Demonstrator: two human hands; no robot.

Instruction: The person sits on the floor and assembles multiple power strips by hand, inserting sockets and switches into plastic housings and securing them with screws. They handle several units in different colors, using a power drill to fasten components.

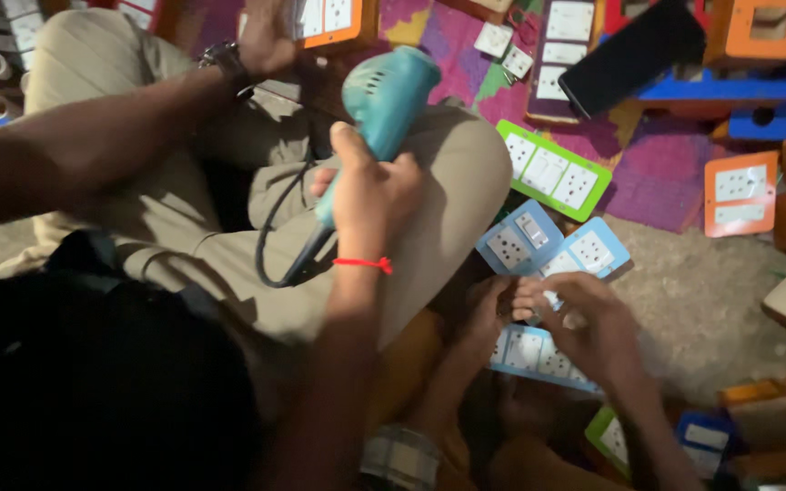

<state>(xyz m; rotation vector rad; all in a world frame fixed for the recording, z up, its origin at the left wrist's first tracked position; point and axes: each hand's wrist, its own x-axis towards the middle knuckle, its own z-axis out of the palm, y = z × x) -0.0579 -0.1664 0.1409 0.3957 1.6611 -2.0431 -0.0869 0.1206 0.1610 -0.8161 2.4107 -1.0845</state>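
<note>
My right hand (370, 186) is clenched round the teal power drill (384, 109) over my knee, my left hand (266, 36) rests upon an orange switch box (338, 23) (fingers hidden, grip unclear), nothing drilled yet

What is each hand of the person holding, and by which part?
The right hand grips the teal power drill by its handle. The left hand rests on an orange switch board; its grip is unclear.
</note>
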